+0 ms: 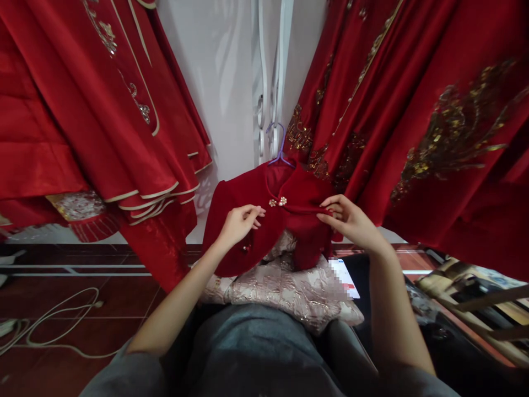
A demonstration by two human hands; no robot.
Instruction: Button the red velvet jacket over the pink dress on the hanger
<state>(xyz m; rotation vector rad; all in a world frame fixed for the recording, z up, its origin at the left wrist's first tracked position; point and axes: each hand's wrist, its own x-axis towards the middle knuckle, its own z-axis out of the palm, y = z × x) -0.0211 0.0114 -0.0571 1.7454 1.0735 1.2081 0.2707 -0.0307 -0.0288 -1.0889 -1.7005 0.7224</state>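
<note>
A short dark-red cape [237,201] hangs before me from a purple hanger [281,157]. Two flower-shaped beaded ornaments [278,202] sit at its neck opening. My right hand [349,220] pinches the cape's front edge between thumb and fingers, pulling a fold out to the right. Over the cape's other front panel is my left hand [242,223], fingertips drawn together just left of the ornaments. Whatever lies between those fingertips is too small to make out. Pale pink brocade fabric [281,289] with a raised shiny pattern lies across my lap under the cape.
Long red garments with gold trim [136,138] hang at left; a red sequined dress [438,149] hangs at right. Behind is a white cabinet [223,82] with curved handles. A white cable [61,317] coils on the tiled floor. A card [345,278] lies beside my lap.
</note>
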